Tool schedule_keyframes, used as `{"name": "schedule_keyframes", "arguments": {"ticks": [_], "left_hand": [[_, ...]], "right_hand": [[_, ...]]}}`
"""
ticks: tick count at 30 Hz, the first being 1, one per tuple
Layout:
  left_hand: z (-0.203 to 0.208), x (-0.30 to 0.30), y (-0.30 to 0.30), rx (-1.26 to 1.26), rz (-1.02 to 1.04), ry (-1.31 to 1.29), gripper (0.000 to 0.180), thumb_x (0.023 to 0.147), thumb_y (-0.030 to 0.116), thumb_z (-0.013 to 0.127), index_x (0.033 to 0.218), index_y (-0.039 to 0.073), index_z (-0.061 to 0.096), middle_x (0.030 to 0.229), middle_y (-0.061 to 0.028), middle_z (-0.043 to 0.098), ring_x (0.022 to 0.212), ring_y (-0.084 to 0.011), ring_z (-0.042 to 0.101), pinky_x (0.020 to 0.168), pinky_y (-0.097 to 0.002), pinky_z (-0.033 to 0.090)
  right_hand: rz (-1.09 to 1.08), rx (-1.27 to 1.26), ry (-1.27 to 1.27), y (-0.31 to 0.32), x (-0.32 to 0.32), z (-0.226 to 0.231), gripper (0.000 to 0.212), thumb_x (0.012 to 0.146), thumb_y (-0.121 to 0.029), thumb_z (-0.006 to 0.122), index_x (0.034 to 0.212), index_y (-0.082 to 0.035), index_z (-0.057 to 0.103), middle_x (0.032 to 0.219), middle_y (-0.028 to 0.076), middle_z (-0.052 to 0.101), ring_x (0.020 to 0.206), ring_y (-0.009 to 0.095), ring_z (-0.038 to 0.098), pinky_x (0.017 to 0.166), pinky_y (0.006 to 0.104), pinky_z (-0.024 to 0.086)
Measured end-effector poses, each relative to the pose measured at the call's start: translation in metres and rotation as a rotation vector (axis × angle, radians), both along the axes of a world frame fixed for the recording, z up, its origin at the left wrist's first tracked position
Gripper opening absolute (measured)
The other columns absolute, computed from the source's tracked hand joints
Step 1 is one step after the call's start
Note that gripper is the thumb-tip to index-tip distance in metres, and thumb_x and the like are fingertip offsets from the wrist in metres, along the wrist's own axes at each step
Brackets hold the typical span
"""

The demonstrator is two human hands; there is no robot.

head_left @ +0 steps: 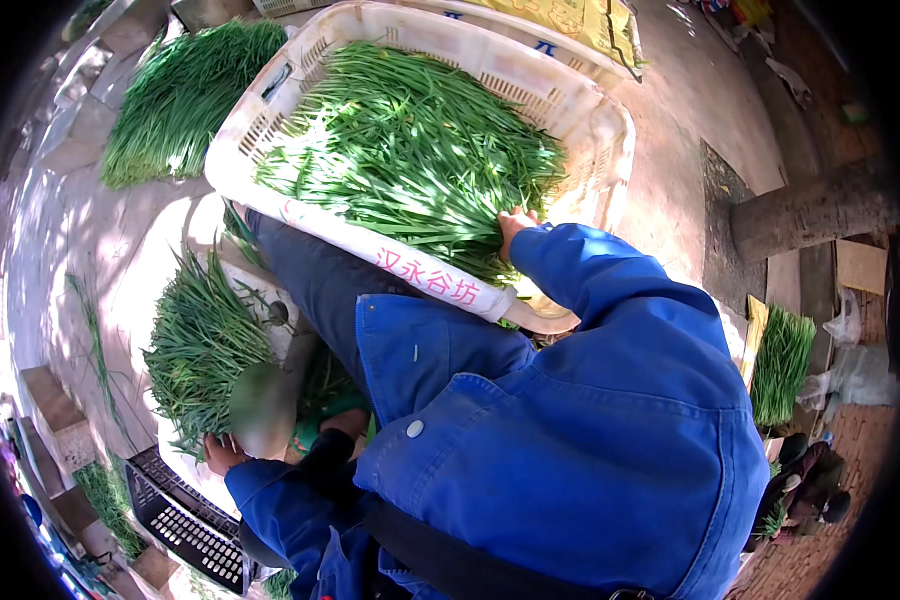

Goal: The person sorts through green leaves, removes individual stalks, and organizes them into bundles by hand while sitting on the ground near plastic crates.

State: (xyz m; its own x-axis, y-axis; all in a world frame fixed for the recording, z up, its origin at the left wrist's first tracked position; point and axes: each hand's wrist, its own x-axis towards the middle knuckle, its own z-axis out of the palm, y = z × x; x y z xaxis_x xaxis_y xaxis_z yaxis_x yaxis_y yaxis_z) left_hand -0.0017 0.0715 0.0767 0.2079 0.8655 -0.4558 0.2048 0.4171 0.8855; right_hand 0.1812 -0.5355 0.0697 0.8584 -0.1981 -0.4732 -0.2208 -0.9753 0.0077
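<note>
A large white plastic crate [610, 140] in front of me holds a thick heap of garlic chives [410, 150], leaves lying mostly lengthwise. At the crate's near right corner, my right hand [517, 228] is closed on the edge of that heap, with part of its fingers hidden among the leaves. To the lower left, a second bunch of garlic chives [205, 345] rests on a pale surface. My left hand [225, 453] is at that bunch's near end, fingers curled against the leaves. A blurred patch hides what lies just beside it.
Another chive pile [185, 105] lies on the floor left of the crate. A black crate [190, 525] stands at the lower left. On the right are a tree trunk [815, 210], more chives [782, 365] and another person [805, 485]. A second white crate [570, 45] stands behind.
</note>
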Motion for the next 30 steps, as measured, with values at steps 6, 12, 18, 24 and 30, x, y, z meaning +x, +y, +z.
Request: {"name": "schedule_keyframes", "arguments": {"ticks": [6, 12, 18, 24, 30], "left_hand": [[0.006, 0.004, -0.011, 0.029, -0.076, -0.016, 0.037, 0.082, 0.019, 0.053, 0.117, 0.006, 0.051, 0.111, -0.0101, 0.052, 0.097, -0.0267, 0.053, 0.072, -0.0345, 0.052], [0.007, 0.003, -0.013, 0.036, -0.085, 0.005, 0.035, 0.083, 0.018, 0.052, 0.116, 0.006, 0.052, 0.11, -0.0101, 0.053, 0.098, -0.0264, 0.054, 0.072, -0.0341, 0.052], [0.03, 0.022, -0.046, 0.0, -0.358, -0.194, 0.032, 0.086, 0.015, 0.052, 0.116, 0.004, 0.051, 0.11, -0.011, 0.055, 0.095, -0.0239, 0.057, 0.078, -0.0327, 0.05], [0.106, 0.106, -0.235, -0.37, -1.152, -0.403, 0.033, 0.089, 0.013, 0.05, 0.116, -0.006, 0.049, 0.104, -0.0178, 0.058, 0.093, -0.0248, 0.059, 0.081, -0.0339, 0.048], [0.085, 0.133, -0.386, -1.282, -1.577, -0.404, 0.069, 0.09, 0.05, 0.04, 0.129, -0.006, 0.031, 0.128, -0.026, 0.041, 0.118, -0.0356, 0.043, 0.1, -0.0438, 0.036]], "right_hand": [[0.106, 0.378, 0.163, -0.065, 0.037, 0.012, 0.063, 0.051, -0.025, 0.08, 0.107, -0.005, 0.058, 0.101, 0.016, 0.062, 0.095, 0.027, 0.06, 0.082, 0.0363, 0.045], [0.012, 0.208, 0.09, -0.064, 0.044, 0.035, 0.071, 0.054, -0.03, 0.081, 0.115, -0.004, 0.056, 0.111, 0.016, 0.059, 0.102, 0.026, 0.056, 0.089, 0.036, 0.042], [-0.035, 0.343, 0.103, -0.067, 0.048, 0.052, 0.069, 0.057, -0.031, 0.08, 0.115, -0.003, 0.056, 0.111, 0.014, 0.06, 0.102, 0.024, 0.056, 0.09, 0.0353, 0.042], [-0.19, 0.636, 0.224, -0.085, 0.069, 0.09, 0.066, 0.06, -0.032, 0.079, 0.115, -0.001, 0.057, 0.112, 0.013, 0.06, 0.102, 0.022, 0.057, 0.09, 0.0347, 0.041], [-0.307, 1.225, 0.422, -0.078, 0.066, 0.102, 0.049, 0.073, -0.026, 0.07, 0.112, 0.0, 0.058, 0.108, 0.012, 0.062, 0.099, 0.018, 0.058, 0.093, 0.0314, 0.041]]}}
